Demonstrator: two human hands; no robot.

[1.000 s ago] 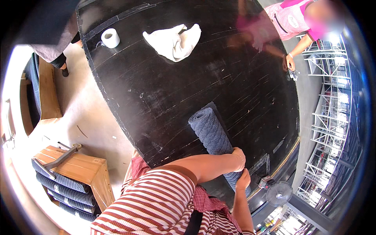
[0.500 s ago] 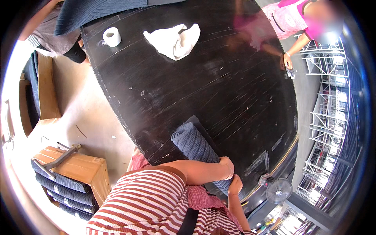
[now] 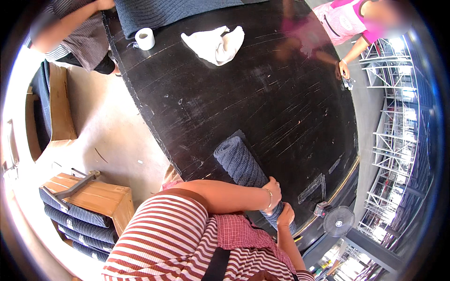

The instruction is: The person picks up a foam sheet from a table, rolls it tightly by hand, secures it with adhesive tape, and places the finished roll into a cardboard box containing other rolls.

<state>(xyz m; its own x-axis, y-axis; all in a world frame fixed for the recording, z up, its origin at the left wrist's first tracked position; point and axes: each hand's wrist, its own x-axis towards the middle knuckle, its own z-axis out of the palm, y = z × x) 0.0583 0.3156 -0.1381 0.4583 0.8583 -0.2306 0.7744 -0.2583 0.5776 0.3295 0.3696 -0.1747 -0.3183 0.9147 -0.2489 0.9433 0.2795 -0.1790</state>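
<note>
A rolled dark blue ribbed mat [image 3: 239, 160] lies slanting across the near part of the black table [image 3: 215, 107], its spiral end pointing away to the left. My left hand [image 3: 273, 189], a bracelet at its wrist, curls over the roll past its middle. Close beside it, nearer the roll's right end, my right hand [image 3: 285, 216] grips the same mat, thumb and fingers bent round it. The undersides of both hands are hidden.
At the far side lie a white cloth [image 3: 218, 44], a white tape roll [image 3: 145, 39] and a flat blue mat [image 3: 173, 14]. Co-workers stand far left and far right [image 3: 344, 70]. A fan [image 3: 338, 221] is by the right edge; a carton [image 3: 89, 194] tops stacked mats at left.
My left hand has opened a little and shifted along the roll; the right stays on it. The flat blue mat at the far edge has slid right, and the left co-worker has leaned in.
</note>
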